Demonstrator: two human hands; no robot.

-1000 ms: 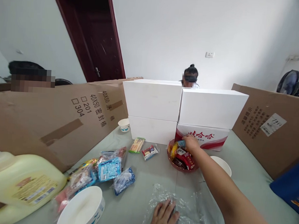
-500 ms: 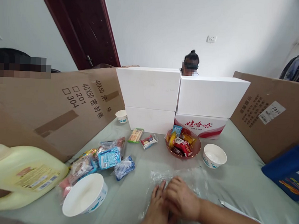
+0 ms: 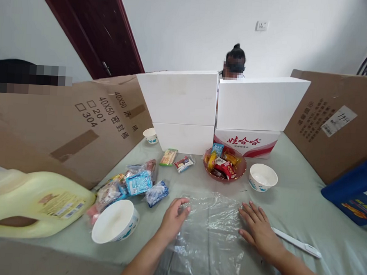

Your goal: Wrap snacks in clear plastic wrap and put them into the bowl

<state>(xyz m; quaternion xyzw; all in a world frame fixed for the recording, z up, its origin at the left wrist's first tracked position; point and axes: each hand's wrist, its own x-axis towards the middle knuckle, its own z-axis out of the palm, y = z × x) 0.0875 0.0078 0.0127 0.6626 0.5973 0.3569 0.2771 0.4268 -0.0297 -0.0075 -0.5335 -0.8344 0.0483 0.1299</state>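
Note:
A clear plastic bag (image 3: 210, 237) lies spread flat on the green-grey cloth in front of me. At its left edge is my left hand (image 3: 173, 219), its fingers slightly curled and the thumb apart, with nothing visibly gripped. My right hand (image 3: 258, 229) rests at the bag's right edge, fingers stretched and spread. Just beyond that hand lies a long, thin white tool (image 3: 297, 243), its far end partly hidden by the hand. Past the bag stands a reddish bowl (image 3: 241, 173) of wrapped snacks, with a white paper bowl (image 3: 263, 177) beside it.
A larger white bowl (image 3: 116, 222), a pile of packaged snacks (image 3: 128, 184) and a pale yellow jug (image 3: 41, 204) stand left. Two snack packets lie before the white boxes (image 3: 184, 113). A blue bottle (image 3: 355, 195) is right. Cardboard (image 3: 110, 121) flanks the table; people sit beyond.
My hands were together over the bag; now they are apart, one at each side of it. The bag lies flatter and more spread out. The view has tilted down slightly.

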